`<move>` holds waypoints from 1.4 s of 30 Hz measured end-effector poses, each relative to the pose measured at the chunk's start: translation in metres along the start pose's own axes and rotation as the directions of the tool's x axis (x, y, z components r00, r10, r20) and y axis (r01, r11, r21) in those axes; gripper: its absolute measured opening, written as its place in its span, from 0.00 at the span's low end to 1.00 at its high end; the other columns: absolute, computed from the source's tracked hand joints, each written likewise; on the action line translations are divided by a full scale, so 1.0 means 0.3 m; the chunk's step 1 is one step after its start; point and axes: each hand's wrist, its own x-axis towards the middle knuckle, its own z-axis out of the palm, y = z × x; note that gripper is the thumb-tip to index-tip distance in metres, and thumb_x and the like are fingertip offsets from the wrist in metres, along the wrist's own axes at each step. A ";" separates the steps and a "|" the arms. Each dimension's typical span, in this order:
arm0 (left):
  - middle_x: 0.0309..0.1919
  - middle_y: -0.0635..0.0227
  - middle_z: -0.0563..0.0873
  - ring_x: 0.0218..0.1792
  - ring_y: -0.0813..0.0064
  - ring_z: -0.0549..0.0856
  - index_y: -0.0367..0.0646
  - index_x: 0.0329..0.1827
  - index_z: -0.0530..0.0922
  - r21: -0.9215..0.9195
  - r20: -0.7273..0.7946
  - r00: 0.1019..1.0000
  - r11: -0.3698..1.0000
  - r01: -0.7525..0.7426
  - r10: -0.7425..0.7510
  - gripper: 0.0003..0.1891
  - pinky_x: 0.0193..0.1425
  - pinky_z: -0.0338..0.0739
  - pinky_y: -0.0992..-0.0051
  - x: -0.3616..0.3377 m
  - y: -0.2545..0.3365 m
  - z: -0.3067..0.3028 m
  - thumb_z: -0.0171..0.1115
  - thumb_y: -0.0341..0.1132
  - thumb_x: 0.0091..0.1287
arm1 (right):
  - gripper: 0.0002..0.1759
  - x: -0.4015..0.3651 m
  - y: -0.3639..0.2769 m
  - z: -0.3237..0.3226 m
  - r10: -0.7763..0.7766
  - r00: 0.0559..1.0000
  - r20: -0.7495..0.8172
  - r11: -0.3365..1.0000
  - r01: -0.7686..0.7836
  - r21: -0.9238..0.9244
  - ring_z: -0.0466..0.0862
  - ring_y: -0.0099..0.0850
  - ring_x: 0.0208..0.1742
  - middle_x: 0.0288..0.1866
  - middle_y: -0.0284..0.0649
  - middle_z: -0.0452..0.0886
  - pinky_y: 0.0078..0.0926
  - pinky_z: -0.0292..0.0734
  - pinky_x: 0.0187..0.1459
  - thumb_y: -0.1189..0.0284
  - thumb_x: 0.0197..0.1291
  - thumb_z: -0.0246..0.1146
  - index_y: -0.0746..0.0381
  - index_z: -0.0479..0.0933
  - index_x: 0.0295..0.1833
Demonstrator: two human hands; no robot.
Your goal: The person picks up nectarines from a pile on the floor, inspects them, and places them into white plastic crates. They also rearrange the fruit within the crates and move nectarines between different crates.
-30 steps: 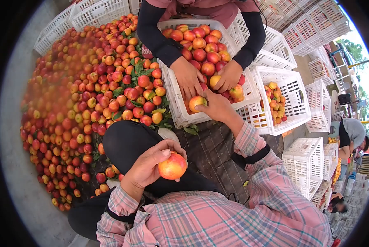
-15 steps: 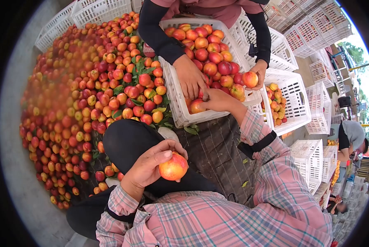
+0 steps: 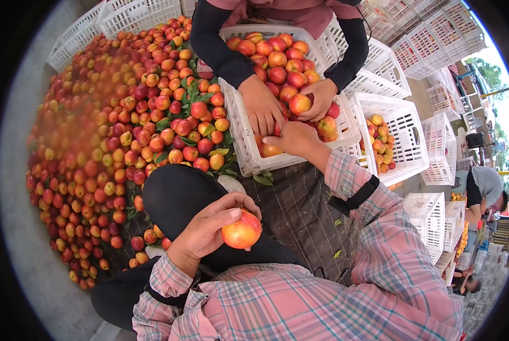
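My left hand is closed around a red-and-yellow nectarine, held above my lap. My right hand reaches over the near edge of a white plastic crate filled with nectarines. Its fingers curl over a nectarine in the crate's near left corner; the undersides of those fingers are hidden. Right beside it, a co-worker's hand reaches down among the fruit. The co-worker's other hand holds another nectarine over the pile in the crate.
A large heap of nectarines with some leaves covers the floor at left. Another white crate with smaller-looking fruit stands at right. Crates are stacked farther right. Dark ground sheeting lies before me; another person bends over in the background.
The co-worker's hand with the nectarine has moved left, from the crate's right side to over its middle. My right hand has shifted slightly left; my left hand has hardly moved.
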 end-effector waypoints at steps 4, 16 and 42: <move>0.47 0.59 0.76 0.46 0.71 0.82 0.34 0.53 0.69 -0.002 0.017 1.000 1.000 -0.016 0.017 0.21 0.37 0.85 0.70 -0.001 -0.004 -0.005 0.56 0.44 0.68 | 0.34 -0.012 -0.044 0.008 0.054 0.996 -0.076 0.998 -0.055 -0.006 0.85 0.43 0.41 0.37 0.49 0.84 0.38 0.80 0.40 0.50 0.47 0.71 0.70 0.75 0.45; 0.45 0.52 0.75 0.44 0.60 0.83 0.33 0.50 0.67 0.029 -0.016 0.999 0.999 -0.035 0.035 0.23 0.34 0.85 0.66 -0.017 0.001 -0.009 0.57 0.46 0.66 | 0.49 0.029 -0.018 0.066 0.113 0.990 -0.080 0.993 -0.110 0.048 0.83 0.46 0.48 0.45 0.52 0.81 0.38 0.78 0.48 0.52 0.43 0.72 0.74 0.58 0.60; 0.45 0.52 0.75 0.45 0.58 0.83 0.34 0.50 0.68 0.035 -0.019 0.999 0.999 -0.027 0.028 0.21 0.33 0.85 0.66 -0.005 0.000 -0.003 0.58 0.44 0.65 | 0.15 0.055 0.023 0.090 -0.267 0.962 -0.061 0.952 0.273 0.141 0.82 0.44 0.42 0.37 0.44 0.82 0.40 0.76 0.44 0.73 0.41 0.67 0.61 0.76 0.39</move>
